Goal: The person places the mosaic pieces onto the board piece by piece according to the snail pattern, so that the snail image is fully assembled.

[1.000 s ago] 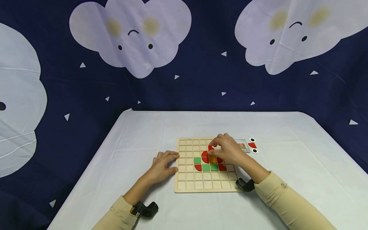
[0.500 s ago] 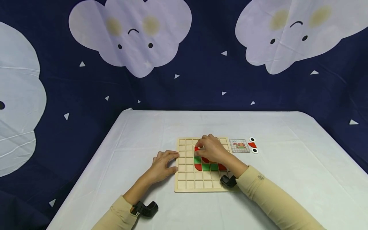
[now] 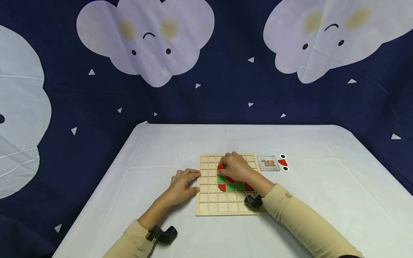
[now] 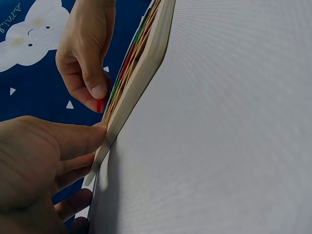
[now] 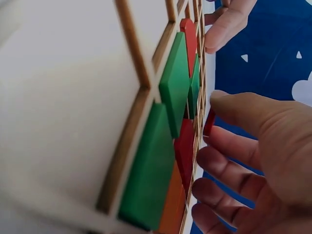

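My right hand (image 3: 238, 167) pinches a small red tile (image 5: 209, 123) between thumb and index finger, at the upper left part of a wooden grid board (image 3: 208, 199). Just below it lies a green square tile (image 3: 221, 179). A red quarter-round tile (image 3: 222, 187), more green tiles (image 3: 230, 187) and a red tile (image 3: 248, 187) sit in the row nearer me. An orange tile (image 5: 171, 207) shows in the right wrist view; in the head view my right hand covers that area. With fingers extended, my left hand (image 3: 181, 188) touches the board's left edge with thumb and fingertips.
Right of the board lies a gridded picture card (image 3: 268, 163). Beside it are a red piece (image 3: 282, 162) and two white discs with black centres, one farther disc (image 3: 282, 156) and one nearer disc (image 3: 284, 168). A white cloth (image 3: 167, 143) covers the table.
My right hand has moved left across the board with the red tile, uncovering the picture card, and has barely moved in the last half second. The left hand stays at the board's edge.
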### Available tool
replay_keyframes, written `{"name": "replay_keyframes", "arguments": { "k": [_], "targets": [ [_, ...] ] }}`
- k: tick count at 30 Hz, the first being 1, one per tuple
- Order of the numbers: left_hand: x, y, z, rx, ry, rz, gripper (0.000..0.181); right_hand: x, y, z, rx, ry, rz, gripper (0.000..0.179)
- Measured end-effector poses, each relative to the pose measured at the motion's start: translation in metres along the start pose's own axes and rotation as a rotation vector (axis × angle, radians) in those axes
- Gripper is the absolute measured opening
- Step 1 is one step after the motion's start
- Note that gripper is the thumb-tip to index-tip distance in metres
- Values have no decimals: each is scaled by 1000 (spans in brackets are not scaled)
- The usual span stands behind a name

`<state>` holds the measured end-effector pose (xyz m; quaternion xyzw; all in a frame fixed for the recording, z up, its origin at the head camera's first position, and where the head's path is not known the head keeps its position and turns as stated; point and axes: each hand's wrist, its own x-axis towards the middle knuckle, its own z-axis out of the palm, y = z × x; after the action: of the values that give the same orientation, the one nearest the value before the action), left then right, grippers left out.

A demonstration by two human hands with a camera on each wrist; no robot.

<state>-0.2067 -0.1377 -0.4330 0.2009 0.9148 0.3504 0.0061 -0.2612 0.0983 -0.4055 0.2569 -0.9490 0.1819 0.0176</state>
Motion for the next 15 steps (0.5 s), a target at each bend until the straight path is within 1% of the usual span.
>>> {"name": "replay_keyframes", "arguments": {
  "k": [6, 15],
  "targets": [
    [0, 0, 0, 2, 1, 9, 47, 1, 0, 2, -40, -1, -16, 17],
    [0, 0, 0, 9, 5, 10, 47, -1, -1, 2, -43, -12, -13, 19]
  ]
}}
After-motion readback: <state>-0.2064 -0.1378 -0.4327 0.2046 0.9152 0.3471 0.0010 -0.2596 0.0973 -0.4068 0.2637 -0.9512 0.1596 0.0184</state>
